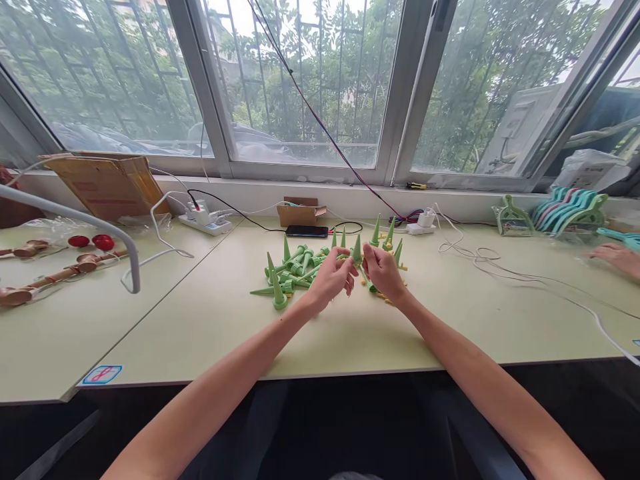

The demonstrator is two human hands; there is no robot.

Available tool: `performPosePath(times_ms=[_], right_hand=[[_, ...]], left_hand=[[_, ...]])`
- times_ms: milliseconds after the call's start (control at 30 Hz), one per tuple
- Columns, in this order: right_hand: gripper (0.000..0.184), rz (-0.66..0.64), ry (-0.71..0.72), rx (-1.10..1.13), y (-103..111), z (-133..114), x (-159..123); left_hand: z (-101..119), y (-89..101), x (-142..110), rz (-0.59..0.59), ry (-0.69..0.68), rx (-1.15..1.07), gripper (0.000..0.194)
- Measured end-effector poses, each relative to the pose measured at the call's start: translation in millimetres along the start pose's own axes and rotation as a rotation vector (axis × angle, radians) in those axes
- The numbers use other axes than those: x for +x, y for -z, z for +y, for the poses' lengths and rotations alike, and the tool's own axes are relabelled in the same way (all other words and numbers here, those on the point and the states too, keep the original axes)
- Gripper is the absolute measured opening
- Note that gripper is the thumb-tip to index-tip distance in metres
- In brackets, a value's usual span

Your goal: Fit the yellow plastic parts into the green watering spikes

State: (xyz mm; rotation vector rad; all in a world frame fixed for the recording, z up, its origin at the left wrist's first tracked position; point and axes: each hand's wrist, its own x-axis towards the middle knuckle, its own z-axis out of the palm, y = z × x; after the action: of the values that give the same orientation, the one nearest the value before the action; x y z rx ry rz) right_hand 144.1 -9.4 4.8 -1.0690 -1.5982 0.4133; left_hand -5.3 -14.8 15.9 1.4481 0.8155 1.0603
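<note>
Over the middle of the table, my left hand (333,277) has its fingers loosely bent and apart, and nothing shows clearly between them. My right hand (384,273) is just beside it, closed in a pinch; what it grips is hidden by the fingers. A green pointed plastic spike (357,249) stands upright between the two hands; whether a finger touches it I cannot tell. Left of my left hand lies a heap of green spikes (300,265), with another spike (278,293) upright in front. Small yellow pieces (403,267) and several upright spikes (376,231) surround my right hand.
Behind the heap are a black phone (307,231) and a small open cardboard box (300,213). White cables (480,257) trail across the right side. Stacked hangers (567,210) and another person's hand (617,257) are far right. A white metal bar (133,260) juts in at left.
</note>
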Motion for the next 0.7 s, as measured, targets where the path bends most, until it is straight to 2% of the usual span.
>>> performPosePath(times_ms=[167, 433, 700], right_hand=[[0.055, -0.042, 0.041, -0.038, -0.7, -0.5, -0.8], [0.056, -0.102, 0.009, 0.023, -0.4, 0.7, -2.0], [0.054, -0.156, 0.032, 0.013, 0.8, -0.7, -2.6]], left_hand=[[3.2, 1.6, 1.6, -0.008, 0.089, -0.148, 0.025], [5.7, 3.2, -1.2, -0.059, 0.147, -0.212, 0.033], [6.7, 2.9, -0.2, -0.058, 0.218, -0.303, 0.030]])
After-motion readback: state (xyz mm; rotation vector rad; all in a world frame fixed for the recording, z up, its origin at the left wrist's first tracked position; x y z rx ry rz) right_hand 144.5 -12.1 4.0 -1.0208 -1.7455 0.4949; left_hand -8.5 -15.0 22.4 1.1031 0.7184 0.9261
